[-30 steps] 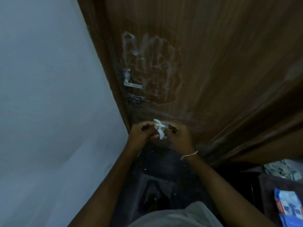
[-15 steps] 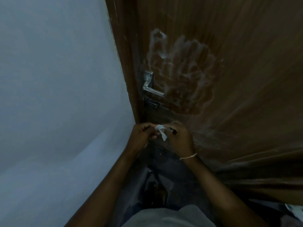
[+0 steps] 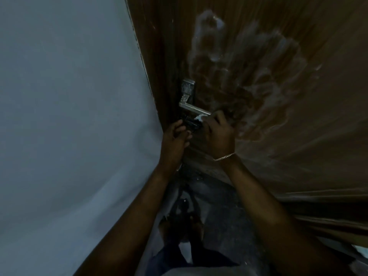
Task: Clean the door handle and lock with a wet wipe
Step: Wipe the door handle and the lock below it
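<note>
A silver lever door handle [image 3: 192, 107] on a metal plate sits near the left edge of a brown wooden door [image 3: 278, 96]. Just below it is a dark lock [image 3: 191, 124]. My right hand [image 3: 218, 132] holds a small white wet wipe [image 3: 200, 117] pinched against the lock, right under the tip of the lever. My left hand [image 3: 174, 138] is beside the lock on its left, fingers curled and touching its lower left side, with nothing seen in it.
A grey-blue wall [image 3: 69, 116] fills the left side up to the door frame. Whitish smear marks [image 3: 249, 76] cover the door to the right of the handle. Below are a dark floor [image 3: 215, 206] and my feet.
Both hands rose from below the lock up to it. The wipe, held between both hands before, is now in my right hand at the lock. The view came closer to the door.
</note>
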{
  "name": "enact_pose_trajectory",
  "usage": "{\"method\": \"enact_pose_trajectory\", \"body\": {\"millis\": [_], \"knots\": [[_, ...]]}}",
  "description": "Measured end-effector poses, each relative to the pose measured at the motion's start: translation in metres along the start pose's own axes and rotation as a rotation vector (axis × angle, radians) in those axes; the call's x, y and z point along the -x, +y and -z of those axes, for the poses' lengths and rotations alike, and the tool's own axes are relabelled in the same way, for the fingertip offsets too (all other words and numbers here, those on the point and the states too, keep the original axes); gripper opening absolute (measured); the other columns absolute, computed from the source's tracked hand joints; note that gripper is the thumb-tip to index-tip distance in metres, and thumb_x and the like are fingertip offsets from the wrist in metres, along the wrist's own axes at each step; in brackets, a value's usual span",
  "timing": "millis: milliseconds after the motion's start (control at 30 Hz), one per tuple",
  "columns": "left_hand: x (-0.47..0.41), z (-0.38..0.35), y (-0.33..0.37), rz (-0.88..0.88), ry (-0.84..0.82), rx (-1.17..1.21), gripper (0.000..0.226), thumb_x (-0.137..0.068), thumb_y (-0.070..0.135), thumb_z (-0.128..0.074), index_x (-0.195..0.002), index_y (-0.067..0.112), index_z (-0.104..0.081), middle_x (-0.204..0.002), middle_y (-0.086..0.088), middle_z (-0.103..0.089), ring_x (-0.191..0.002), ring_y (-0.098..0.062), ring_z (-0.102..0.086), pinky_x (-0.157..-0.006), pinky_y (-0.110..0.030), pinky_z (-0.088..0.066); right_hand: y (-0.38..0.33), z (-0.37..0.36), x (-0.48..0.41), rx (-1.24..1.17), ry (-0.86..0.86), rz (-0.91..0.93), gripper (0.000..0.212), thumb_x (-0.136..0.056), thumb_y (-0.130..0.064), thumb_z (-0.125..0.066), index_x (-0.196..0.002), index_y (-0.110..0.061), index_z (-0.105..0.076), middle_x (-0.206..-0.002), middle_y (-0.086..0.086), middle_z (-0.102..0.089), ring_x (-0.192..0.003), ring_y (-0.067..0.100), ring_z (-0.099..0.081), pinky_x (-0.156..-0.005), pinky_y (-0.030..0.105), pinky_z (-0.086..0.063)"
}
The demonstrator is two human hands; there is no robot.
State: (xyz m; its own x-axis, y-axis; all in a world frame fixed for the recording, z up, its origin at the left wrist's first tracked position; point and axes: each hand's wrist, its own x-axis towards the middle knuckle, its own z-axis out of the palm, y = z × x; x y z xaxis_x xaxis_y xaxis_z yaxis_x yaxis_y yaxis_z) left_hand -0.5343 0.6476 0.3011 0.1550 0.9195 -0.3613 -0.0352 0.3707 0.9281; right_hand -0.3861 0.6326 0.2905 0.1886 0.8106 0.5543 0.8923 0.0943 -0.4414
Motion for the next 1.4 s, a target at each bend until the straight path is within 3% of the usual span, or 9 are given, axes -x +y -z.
{"method": "enact_pose_trajectory", "body": {"millis": [167,300,400,567,667,733,933,1133,1400], "knots": [[-0.009,0.012,0.003,0.01,0.0,0.017,0.045,-0.099,0.012,-0.056,-0.143,0.016,-0.048,-0.129,-0.014,-0.06,-0.103,-0.022,-0.065,-0.085,-0.031,-0.053,0.011,-0.002,0.002,-0.019,0.045,-0.052,0.009,-0.096,-0.006,-0.061,-0.093,-0.004,-0.069,-0.092,0.015,-0.055,-0.072,0.027,-0.057,-0.062,0.043,-0.051],[-0.021,0.018,0.01,0.019,-0.013,0.021,0.055,-0.096,0.006,-0.057,-0.147,0.023,-0.043,-0.123,-0.007,-0.059,-0.1,-0.021,-0.065,-0.083,-0.029,-0.054,-0.005,-0.007,-0.005,0.056,0.006,-0.073,0.01,-0.091,-0.004,-0.067,-0.1,-0.006,-0.072,-0.096,0.016,-0.058,-0.07,0.024,-0.057,-0.059,0.032,-0.047],[-0.031,0.016,0.017,0.017,-0.039,-0.004,0.063,-0.095,0.003,-0.057,-0.151,0.028,-0.039,-0.124,-0.007,-0.06,-0.098,-0.021,-0.065,-0.082,-0.029,-0.054,-0.008,-0.005,-0.001,0.112,-0.026,-0.071,0.009,-0.087,-0.001,-0.071,-0.095,-0.005,-0.072,-0.092,0.016,-0.059,-0.066,0.027,-0.058,-0.053,0.034,-0.048],[-0.043,0.015,0.024,0.031,-0.1,-0.041,0.069,-0.093,0.0,-0.056,-0.152,0.032,-0.039,-0.124,-0.007,-0.064,-0.103,-0.023,-0.067,-0.077,-0.024,-0.054,-0.014,-0.01,-0.012,0.149,0.014,-0.059,0.011,-0.088,-0.007,-0.072,-0.099,-0.009,-0.072,-0.091,0.013,-0.059,-0.069,0.024,-0.057,-0.061,0.022,-0.034],[-0.046,0.015,0.025,0.048,-0.103,-0.045,0.068,-0.091,-0.001,-0.056,-0.15,0.029,-0.042,-0.118,-0.004,-0.067,-0.108,-0.026,-0.067,-0.077,-0.024,-0.054,-0.013,-0.014,-0.006,0.179,-0.024,-0.049,0.008,-0.092,-0.008,-0.067,-0.097,-0.008,-0.074,-0.089,0.013,-0.061,-0.068,0.026,-0.059,-0.054,0.034,-0.046],[-0.049,0.017,0.027,0.047,-0.095,-0.061,0.065,-0.092,-0.001,-0.057,-0.149,0.027,-0.044,-0.109,-0.001,-0.069,-0.099,-0.021,-0.069,-0.079,-0.025,-0.055,-0.006,-0.01,-0.004,0.172,0.029,-0.03,0.007,-0.092,-0.008,-0.067,-0.093,-0.007,-0.074,-0.086,0.013,-0.06,-0.069,0.025,-0.058,-0.054,0.036,-0.046],[-0.051,0.024,0.031,-0.002,-0.098,-0.168,0.059,-0.094,0.003,-0.055,-0.147,0.027,-0.047,-0.101,-0.005,-0.073,-0.084,-0.014,-0.069,-0.077,-0.027,-0.054,-0.02,-0.023,-0.012,0.248,0.038,-0.011,0.007,-0.087,-0.009,-0.073,-0.094,-0.009,-0.074,-0.087,0.013,-0.064,-0.073,0.029,-0.06,-0.058,0.037,-0.047],[-0.051,0.033,0.036,-0.018,-0.152,-0.219,0.062,-0.093,0.0,-0.052,-0.148,0.028,-0.046,-0.099,-0.016,-0.074,-0.086,-0.023,-0.068,-0.078,-0.033,-0.054,-0.019,-0.015,-0.014,0.227,0.074,-0.019,0.002,-0.086,-0.005,-0.07,-0.084,-0.005,-0.071,-0.083,0.015,-0.062,-0.07,0.032,-0.059,-0.061,0.04,-0.049],[-0.054,0.036,0.033,-0.002,-0.184,-0.192,0.064,-0.091,-0.002,-0.054,-0.144,0.033,-0.05,-0.086,0.0,-0.074,-0.082,-0.019,-0.069,-0.073,-0.028,-0.054,-0.031,-0.018,-0.018,0.306,0.053,-0.041,0.006,-0.087,-0.015,-0.071,-0.091,-0.012,-0.073,-0.092,0.012,-0.067,-0.08,0.031,-0.063,-0.078,0.044,-0.044]]}}
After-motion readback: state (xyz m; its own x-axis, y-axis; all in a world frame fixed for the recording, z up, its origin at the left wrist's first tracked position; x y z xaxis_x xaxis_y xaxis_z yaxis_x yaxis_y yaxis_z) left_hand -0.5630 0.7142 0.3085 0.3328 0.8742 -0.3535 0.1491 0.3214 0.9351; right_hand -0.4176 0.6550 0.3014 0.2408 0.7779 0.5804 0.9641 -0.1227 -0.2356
